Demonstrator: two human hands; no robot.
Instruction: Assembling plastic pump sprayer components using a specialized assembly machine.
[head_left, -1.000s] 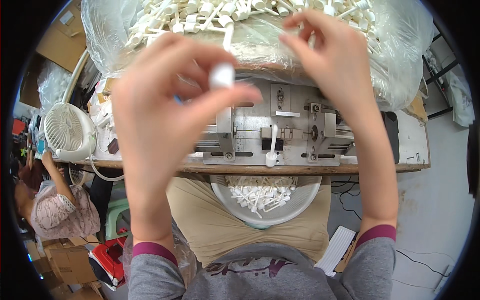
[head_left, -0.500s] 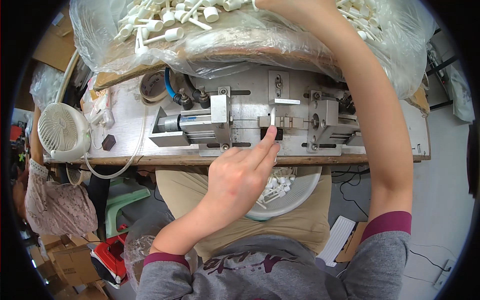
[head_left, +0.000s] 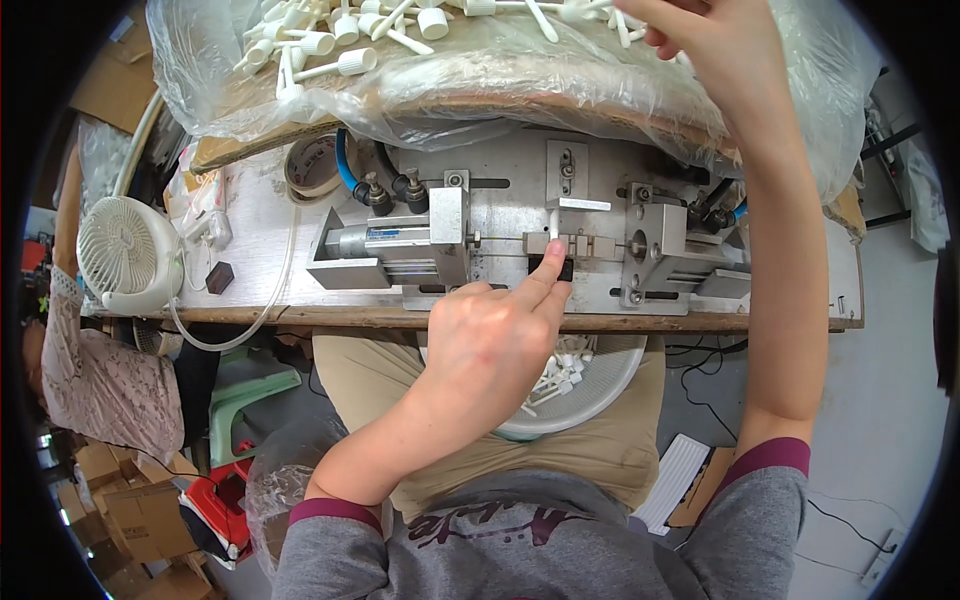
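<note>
My left hand (head_left: 495, 325) reaches over the table's front edge with its index finger stretched out and the others curled. The fingertip rests against a slim white plastic piece (head_left: 554, 222) on the small metal holding block (head_left: 597, 247), between two pneumatic cylinders (head_left: 385, 240). The thumb is hidden under the hand. At the upper edge, my right hand (head_left: 705, 45) is over the pile of white capped plastic sticks (head_left: 355, 62). Its fingertips are closed at a white capped stick (head_left: 582, 10), which is blurred and partly cut off by the frame.
Clear plastic sheeting (head_left: 500, 90) lines the raised pile. On my lap sits a grey mesh bowl (head_left: 622, 385) with several white parts. A small white fan (head_left: 125, 258), a tape roll (head_left: 312, 165) and hoses are at left. Another person's lace sleeve (head_left: 110, 390) shows there.
My right hand has moved right and slightly nearer across the pile, with a white capped stick at its fingertips. The left fingertip stays at the block; the whole view has shifted slightly.
</note>
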